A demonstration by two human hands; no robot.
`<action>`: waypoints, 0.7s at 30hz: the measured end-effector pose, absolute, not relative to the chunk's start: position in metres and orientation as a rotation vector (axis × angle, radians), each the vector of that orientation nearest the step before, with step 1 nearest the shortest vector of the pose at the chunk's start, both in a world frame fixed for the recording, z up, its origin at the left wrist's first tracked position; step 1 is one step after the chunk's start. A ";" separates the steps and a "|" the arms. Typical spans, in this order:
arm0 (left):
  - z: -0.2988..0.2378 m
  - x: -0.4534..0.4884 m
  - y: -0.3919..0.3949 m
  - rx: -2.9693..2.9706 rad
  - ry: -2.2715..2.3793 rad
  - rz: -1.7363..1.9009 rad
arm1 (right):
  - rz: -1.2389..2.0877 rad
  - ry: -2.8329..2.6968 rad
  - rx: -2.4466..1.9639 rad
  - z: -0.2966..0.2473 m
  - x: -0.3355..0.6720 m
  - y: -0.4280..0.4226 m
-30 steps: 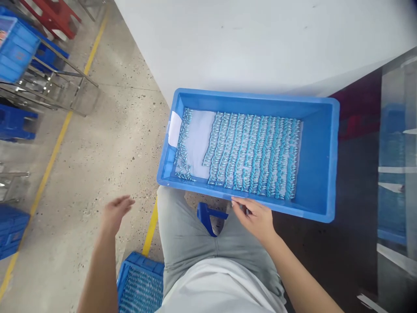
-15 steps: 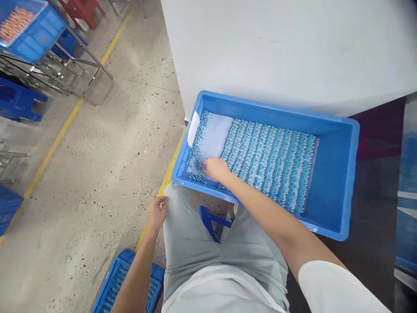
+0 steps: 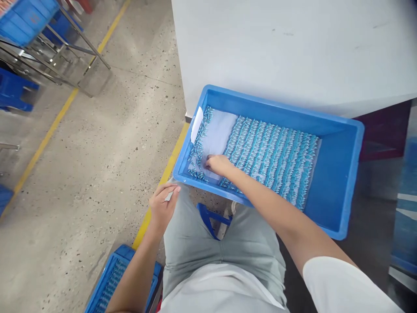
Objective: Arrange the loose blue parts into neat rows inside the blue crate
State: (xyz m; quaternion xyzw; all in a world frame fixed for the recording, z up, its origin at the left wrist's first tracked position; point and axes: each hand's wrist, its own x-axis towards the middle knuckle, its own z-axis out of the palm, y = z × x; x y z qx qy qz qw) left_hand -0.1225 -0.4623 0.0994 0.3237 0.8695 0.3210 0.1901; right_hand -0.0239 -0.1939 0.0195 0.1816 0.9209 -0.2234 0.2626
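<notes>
A blue plastic crate sits before me, tilted in view. Inside it, small turquoise-and-white pieces stand in close rows on a white sheet. Looser pieces lie along its left end, beside a white label. My right hand reaches into the crate, fingers bent down and closed at the bare strip of sheet, near the loose pieces. Its fingertips are partly hidden. Outside the crate's near left corner, my left hand hovers by my thigh, thumb and fingertips brought together; anything between them is too small to see.
A white panel rises behind the crate. At lower left, another blue crate holds similar rows of pieces. A metal stand bears a blue bin at upper left. Yellow lines cross the speckled floor.
My left hand has risen and moved right, toward the crate's corner, its thumb and fingers coming together. My right hand has shifted slightly within the crate. The view has moved a little.
</notes>
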 end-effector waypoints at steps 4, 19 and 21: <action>0.112 -0.115 -0.411 1.112 2.248 0.735 | -0.695 2.575 0.530 0.028 -0.005 -0.188; 0.049 -0.110 -0.283 1.193 2.144 -0.049 | -0.428 3.018 1.914 0.057 0.223 -0.270; 0.044 -0.109 -0.279 1.189 2.144 -0.072 | -0.398 3.016 1.974 0.051 0.227 -0.278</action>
